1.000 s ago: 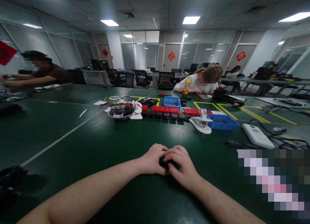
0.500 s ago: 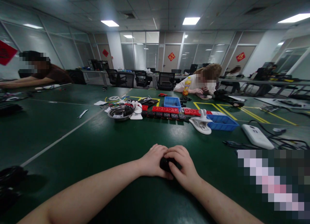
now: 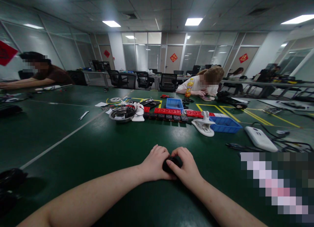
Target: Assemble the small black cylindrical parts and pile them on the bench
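A small black rounded object point(image 3: 169, 164) sits between my two hands, low over the green table; its exact kind does not show. My left hand point(image 3: 157, 163) is closed around its left side, with the thumb along the near edge. From the right, my right hand point(image 3: 185, 164) grips the same object, its thumb laid across the front and its fingers curled over the top. Both hands touch each other at the far side, and the fingers partly hide the object.
Beyond my hands stand a metal bowl of cables point(image 3: 122, 114), a red-and-black strip of blocks point(image 3: 169, 115), a white clip stand point(image 3: 204, 125) and a blue bin point(image 3: 225, 124). A white device point(image 3: 261, 138) lies right, black coils point(image 3: 12, 179) left. Other people sit around the table.
My right thumb has moved left and up across the black object, and the right fingers have shifted slightly. The left hand stays nearly in place.
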### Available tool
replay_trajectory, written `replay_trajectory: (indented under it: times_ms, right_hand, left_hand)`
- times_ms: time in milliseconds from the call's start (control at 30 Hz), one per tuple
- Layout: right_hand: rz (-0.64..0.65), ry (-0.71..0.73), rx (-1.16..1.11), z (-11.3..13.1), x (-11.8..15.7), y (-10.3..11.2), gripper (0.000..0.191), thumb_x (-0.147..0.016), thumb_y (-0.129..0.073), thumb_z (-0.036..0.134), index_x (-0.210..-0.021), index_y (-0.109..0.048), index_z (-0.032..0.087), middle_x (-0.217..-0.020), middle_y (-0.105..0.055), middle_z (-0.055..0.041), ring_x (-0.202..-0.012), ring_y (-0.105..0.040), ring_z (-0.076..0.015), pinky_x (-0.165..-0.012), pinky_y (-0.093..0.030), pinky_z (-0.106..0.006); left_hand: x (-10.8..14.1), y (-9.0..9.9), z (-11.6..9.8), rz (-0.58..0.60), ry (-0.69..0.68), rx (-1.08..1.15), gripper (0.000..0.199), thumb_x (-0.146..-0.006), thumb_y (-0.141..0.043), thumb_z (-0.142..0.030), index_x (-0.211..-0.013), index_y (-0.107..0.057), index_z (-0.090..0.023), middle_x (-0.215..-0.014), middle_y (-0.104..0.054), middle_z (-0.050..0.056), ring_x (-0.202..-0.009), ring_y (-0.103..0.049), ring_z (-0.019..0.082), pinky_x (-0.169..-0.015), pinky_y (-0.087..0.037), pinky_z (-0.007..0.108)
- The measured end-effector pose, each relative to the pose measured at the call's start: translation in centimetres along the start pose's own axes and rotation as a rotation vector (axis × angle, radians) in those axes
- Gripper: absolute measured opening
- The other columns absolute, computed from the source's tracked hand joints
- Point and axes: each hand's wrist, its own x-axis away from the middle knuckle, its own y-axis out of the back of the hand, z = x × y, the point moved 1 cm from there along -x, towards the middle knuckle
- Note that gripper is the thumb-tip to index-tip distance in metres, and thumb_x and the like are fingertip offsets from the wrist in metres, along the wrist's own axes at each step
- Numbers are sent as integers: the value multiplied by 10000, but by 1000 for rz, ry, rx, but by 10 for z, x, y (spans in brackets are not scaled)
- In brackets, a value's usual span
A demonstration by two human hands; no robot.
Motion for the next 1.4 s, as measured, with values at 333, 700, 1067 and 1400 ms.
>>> replay_trajectory:
  times_ms: [333, 700, 1067, 1400]
  right_hand:
    - [-3, 86, -60, 0, -1, 3, 68, -755, -540, 221, -797, -582, 188, -785, -592, -43, -792, -510, -211, -727, -395, -374]
    - [57, 268, -193, -1, 0, 3, 333, -688, -389, 25, -781, -641, 223, -865, -677, -14, -860, -521, -205, -803, -408, -406]
    - [6, 203, -222, -1, 2, 4, 264, -804, -397, 149, -991, -570, 216, -967, -611, -49, -926, -517, -208, -833, -414, -391]
    - [-43, 67, -29, 1, 2, 0, 228, -735, -573, 386, -801, -493, 184, -779, -535, -39, -725, -501, -196, -652, -414, -324]
  left_hand:
    - [-3, 5, 7, 124, -4, 184, 561, -556, -760, -420, -1050, -578, -229, -1082, -536, 41, -1056, -455, 255, -1008, -229, 453]
    - [-5, 3, 13, 180, -21, 197, 440, -573, -747, -457, -959, -630, -283, -1146, -511, 12, -1118, -414, 268, -1033, -146, 508]
    - [-4, 5, 10, 168, 6, 184, 771, -518, -738, -548, -1169, -481, -224, -1153, -503, 70, -1122, -417, 292, -1041, -156, 524]
    - [1, 6, -6, 53, 58, 41, 665, -482, -716, -583, -975, -528, -178, -1002, -504, 57, -1003, -458, 260, -1045, -149, 535]
